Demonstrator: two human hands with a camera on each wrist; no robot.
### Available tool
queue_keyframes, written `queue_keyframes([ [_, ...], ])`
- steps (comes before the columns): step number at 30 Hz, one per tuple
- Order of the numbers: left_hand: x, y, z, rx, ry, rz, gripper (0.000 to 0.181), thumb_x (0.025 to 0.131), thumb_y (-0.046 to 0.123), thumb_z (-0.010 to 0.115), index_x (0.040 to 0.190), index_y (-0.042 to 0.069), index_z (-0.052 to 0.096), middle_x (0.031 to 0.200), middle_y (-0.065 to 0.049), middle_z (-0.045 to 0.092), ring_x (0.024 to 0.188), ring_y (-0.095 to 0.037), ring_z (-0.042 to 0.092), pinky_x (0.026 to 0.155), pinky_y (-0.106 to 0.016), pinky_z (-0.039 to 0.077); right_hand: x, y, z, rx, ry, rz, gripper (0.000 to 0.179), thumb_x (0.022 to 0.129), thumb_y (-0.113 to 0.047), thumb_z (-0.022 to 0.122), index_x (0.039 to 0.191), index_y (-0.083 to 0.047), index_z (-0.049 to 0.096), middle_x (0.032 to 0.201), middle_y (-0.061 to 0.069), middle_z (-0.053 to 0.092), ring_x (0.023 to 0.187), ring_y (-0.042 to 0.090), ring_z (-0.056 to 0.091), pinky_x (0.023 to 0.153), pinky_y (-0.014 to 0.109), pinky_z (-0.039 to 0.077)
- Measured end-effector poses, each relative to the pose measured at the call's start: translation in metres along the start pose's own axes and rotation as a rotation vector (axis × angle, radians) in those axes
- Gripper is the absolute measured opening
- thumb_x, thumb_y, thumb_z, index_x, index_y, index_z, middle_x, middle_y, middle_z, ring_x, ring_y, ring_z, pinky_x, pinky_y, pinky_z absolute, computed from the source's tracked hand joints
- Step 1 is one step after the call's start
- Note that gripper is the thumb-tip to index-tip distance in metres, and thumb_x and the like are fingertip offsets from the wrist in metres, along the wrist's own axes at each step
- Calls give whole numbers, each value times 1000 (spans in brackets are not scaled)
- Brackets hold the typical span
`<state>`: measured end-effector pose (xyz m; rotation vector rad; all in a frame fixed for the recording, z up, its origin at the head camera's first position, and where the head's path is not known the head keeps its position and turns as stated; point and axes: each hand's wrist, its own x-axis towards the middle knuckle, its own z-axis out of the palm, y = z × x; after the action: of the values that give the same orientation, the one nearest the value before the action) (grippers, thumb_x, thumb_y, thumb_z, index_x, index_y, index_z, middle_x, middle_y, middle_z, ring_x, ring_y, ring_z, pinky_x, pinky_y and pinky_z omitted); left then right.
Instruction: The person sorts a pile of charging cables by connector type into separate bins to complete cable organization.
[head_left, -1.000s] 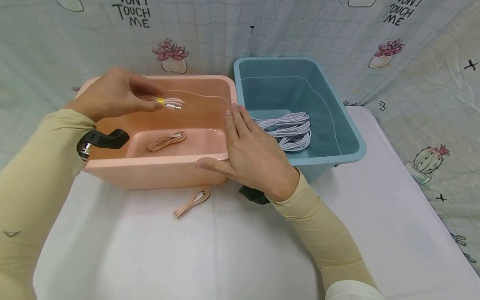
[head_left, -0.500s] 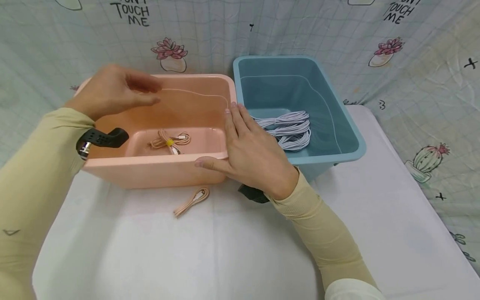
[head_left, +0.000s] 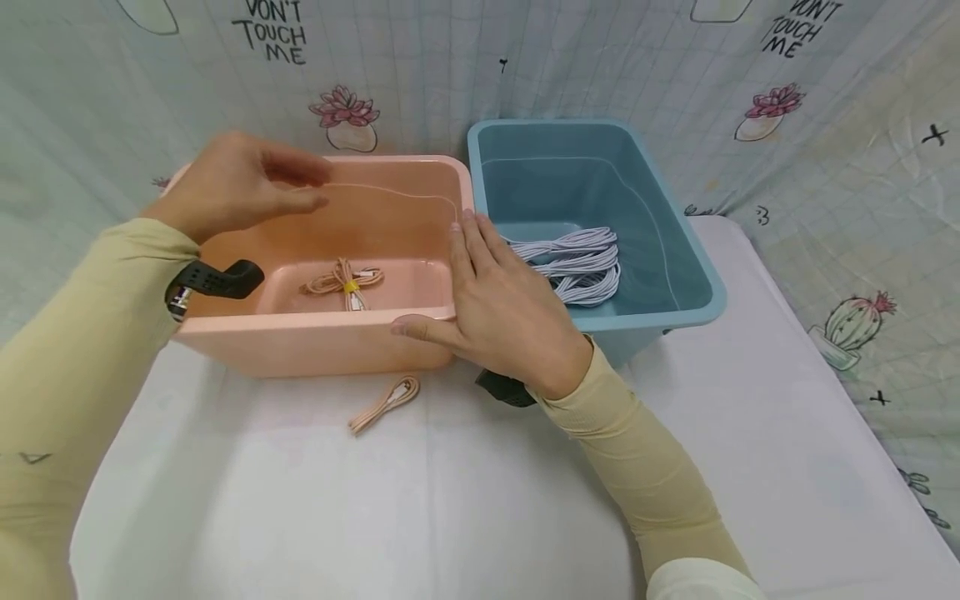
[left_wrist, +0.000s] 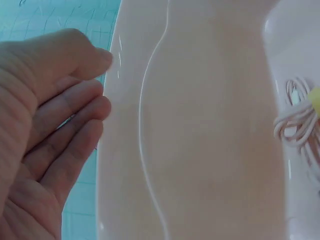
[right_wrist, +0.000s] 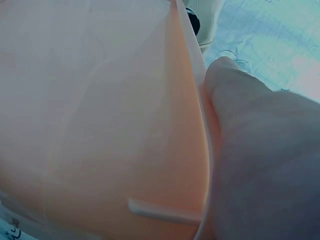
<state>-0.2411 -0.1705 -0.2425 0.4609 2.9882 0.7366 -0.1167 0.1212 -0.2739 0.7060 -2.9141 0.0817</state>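
My left hand (head_left: 243,185) hovers over the left side of a peach plastic bin (head_left: 315,323), fingers relaxed and holding nothing. On the bin's floor, below and right of that hand, two coiled peach cables (head_left: 325,283) lie crossed, the upper one bound with a yellow tie. In the left wrist view the tied cable (left_wrist: 297,122) shows at the right edge. My right hand (head_left: 510,304) rests with straight fingers on the peach bin's near right corner, thumb along the front rim. Another coiled peach cable (head_left: 384,405) lies on the white table in front of the bin.
A blue bin (head_left: 678,318) stands right beside the peach one and holds several bundles of white cable (head_left: 588,265). Both sit on a white-covered table (head_left: 360,517). A printed cloth (head_left: 420,75) hangs close behind them.
My left hand has let go of the yellow-tied cable, which dropped onto the other cable in the peach bin. The right hand has stayed on the rim. The head view has shifted slightly.
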Motion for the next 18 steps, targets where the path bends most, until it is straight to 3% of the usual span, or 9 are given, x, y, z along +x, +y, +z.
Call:
queue_keyframes([
  [3, 0, 7, -2, 10, 23, 35, 51, 87, 48, 68, 130, 21, 63, 128, -8, 68, 107, -23, 65, 83, -25, 53, -1, 1, -1, 4, 6, 0, 113, 82, -84, 35, 155, -1, 9, 163, 19, 17, 153, 32, 15, 118, 41, 33],
  [7, -5, 11, -7, 9, 29, 61, 48, 86, 44, 70, 128, 22, 65, 125, -9, 69, 103, -21, 67, 70, -6, 44, -1, -1, -1, 5, 9, -9, 113, 82, -84, 36, 155, -1, 12, 162, 20, 18, 153, 32, 16, 119, 41, 32],
  [12, -14, 20, -16, -12, 17, 51, 48, 87, 42, 69, 130, 21, 63, 128, -9, 67, 110, -28, 66, 72, -5, 43, -1, -2, -1, 14, 2, -6, 113, 82, -85, 35, 155, -2, 11, 162, 19, 18, 153, 32, 17, 119, 42, 32],
  [15, -20, 25, -22, -7, 43, 68, 47, 86, 42, 71, 127, 21, 65, 125, -8, 69, 100, -9, 68, 70, -3, 43, -1, -1, -2, 17, -3, -1, 114, 81, -85, 34, 155, -2, 10, 163, 19, 17, 153, 32, 16, 119, 42, 32],
  [18, -26, 29, -26, 14, 70, 92, 44, 85, 41, 72, 125, 21, 67, 121, -9, 71, 85, 13, 60, 69, -2, 43, -1, -1, -3, 21, 0, -1, 114, 81, -86, 33, 155, -3, 10, 163, 19, 17, 153, 32, 16, 119, 42, 31],
])
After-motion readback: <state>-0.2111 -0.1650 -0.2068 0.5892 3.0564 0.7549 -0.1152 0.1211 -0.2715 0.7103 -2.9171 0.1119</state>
